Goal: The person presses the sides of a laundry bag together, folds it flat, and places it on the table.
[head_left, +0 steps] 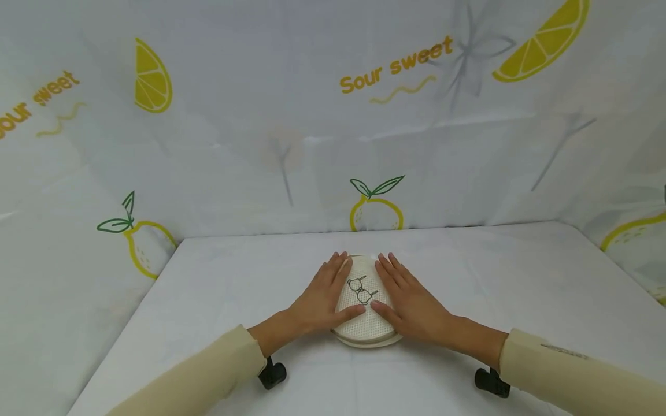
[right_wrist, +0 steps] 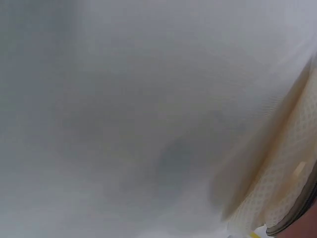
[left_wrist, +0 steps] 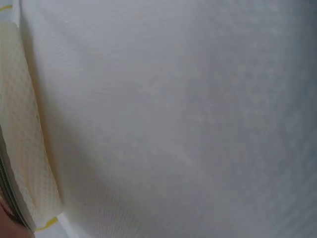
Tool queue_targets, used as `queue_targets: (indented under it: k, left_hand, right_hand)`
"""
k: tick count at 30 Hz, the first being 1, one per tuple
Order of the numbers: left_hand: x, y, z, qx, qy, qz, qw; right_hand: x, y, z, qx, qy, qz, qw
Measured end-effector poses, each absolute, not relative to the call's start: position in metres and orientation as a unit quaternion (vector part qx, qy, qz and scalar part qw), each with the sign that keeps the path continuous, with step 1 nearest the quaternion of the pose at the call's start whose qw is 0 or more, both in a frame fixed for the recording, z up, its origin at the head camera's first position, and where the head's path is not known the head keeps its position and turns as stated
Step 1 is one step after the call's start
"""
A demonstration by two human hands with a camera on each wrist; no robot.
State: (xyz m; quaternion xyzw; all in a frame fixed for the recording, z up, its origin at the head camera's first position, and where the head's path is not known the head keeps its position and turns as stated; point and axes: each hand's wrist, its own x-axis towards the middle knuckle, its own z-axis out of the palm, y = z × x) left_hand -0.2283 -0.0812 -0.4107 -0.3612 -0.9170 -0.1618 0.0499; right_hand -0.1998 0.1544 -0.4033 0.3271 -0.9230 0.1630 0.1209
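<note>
A cream, rounded mesh laundry bag [head_left: 359,323] lies on the white-covered table, with a dark line drawing like a bra or glasses on its top. Its mesh side [left_wrist: 29,134] and a dark zip [left_wrist: 11,183] show at the left edge of the left wrist view. My left hand [head_left: 325,294] rests on the bag's left side, fingers straight and pointing away. On the right side my right hand [head_left: 413,303] lies the same way, its thumb near the left thumb. The right wrist view catches the mesh wall [right_wrist: 277,173] at its edge.
The table [head_left: 250,271] has a white cloth over it. Behind it and at both sides hang white sheets [head_left: 234,144] printed with lemons and lettering. Small black devices [head_left: 273,374] sit under both wrists.
</note>
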Motion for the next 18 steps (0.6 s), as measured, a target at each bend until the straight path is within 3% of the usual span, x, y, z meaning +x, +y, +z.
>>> queue_targets:
  k: [18]
  left_hand:
    - [-0.223,-0.074,-0.425,-0.352,-0.932,-0.076,0.033]
  right_hand:
    - [-0.199,0.149,-0.421,0.334,-0.923,0.164,0.096]
